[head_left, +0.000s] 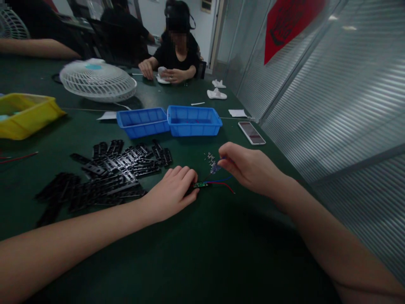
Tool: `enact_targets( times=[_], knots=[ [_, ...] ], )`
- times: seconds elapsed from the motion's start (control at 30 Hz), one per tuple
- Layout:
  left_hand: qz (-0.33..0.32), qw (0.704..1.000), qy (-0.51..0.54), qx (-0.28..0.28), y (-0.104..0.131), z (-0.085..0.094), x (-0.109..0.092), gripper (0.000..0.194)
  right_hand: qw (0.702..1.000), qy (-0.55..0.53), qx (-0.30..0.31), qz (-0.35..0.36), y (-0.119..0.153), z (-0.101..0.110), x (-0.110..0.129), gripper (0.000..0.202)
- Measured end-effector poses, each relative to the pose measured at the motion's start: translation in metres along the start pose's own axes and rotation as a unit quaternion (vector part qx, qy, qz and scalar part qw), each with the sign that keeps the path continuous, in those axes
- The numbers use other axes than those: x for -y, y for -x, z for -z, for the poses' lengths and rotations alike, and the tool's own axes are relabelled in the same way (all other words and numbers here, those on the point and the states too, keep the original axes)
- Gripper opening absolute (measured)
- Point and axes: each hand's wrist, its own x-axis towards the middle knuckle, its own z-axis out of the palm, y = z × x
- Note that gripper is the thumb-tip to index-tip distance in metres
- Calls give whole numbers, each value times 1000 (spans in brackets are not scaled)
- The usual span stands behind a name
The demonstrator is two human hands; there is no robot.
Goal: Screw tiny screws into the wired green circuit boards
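A small green circuit board (201, 185) lies at the table surface, held at its left end by the closed fingers of my left hand (174, 190). A red wire (223, 183) and a blue wire (220, 180) run from the board to the right. My right hand (245, 166) is closed around what looks like a screwdriver, mostly hidden by the fingers; its thin shaft (212, 172) slants down toward the board. Just beyond the board is a scatter of tiny silvery screws (211, 158). Black slotted plastic parts (126, 162) are heaped left of my left hand.
Two blue bins (194, 130) (144, 131) stand behind the parts, with a phone (251, 133) to their right. Farther left are a yellow bin (28, 122) and a white fan (98, 82). Across the table a person handles a white object (163, 76). A glass partition borders the right side.
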Motion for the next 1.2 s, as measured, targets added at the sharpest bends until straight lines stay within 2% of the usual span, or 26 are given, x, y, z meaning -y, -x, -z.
enact_targets(
  times=[0.13,0.2,0.47,0.63,0.8,0.97,1.1,1.2],
  knots=[
    [0,1000,-6,-5,0,1,-1,17,997,47,28,-59,1,-1,8,43],
    [-2,1000,-10,-5,0,0,-1,17,995,51,36,-73,2,-1,10,43],
    [-4,1000,-24,-17,1,-2,-1,16,994,-106,-23,23,4,-3,5,32],
    [-1,1000,-17,-10,1,0,-3,18,987,-145,-70,22,5,-5,0,18],
    [1,1000,-17,-8,1,0,-2,18,987,-109,-116,7,6,-3,1,25],
    [0,1000,-20,-10,0,-1,-3,18,996,25,-59,-56,5,-3,8,45],
    [0,1000,-24,-7,-1,-2,-3,18,983,141,-43,-113,5,-11,11,56],
    [-1,1000,-28,-5,-1,-3,-2,18,987,134,-18,-90,5,-18,13,53]
  ],
)
